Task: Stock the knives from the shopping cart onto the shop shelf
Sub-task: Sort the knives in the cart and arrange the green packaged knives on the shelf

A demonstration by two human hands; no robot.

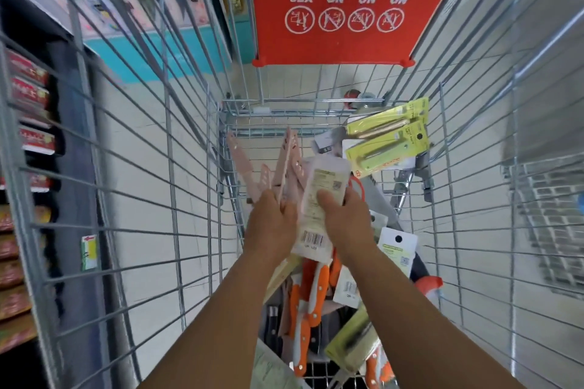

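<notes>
Both my arms reach down into the wire shopping cart (177,167). My left hand (271,224) grips a fan of pale pink knives (278,164) by their handles. My right hand (347,218) holds a white knife package (319,202) with a barcode, thumb pressed on its face. Below my hands lie orange-handled knives (311,300), more white-carded packs (396,248) and a yellow-green pack (350,344). Two yellow-green carded knives (388,136) lean in the far right corner of the cart.
The red child-seat flap (341,6) with YES/NO symbols stands at the cart's far end. A dark shop shelf (28,136) with red packaged goods runs along the left. Pale tiled floor shows through the cart walls, and a teal display base (151,50) sits ahead left.
</notes>
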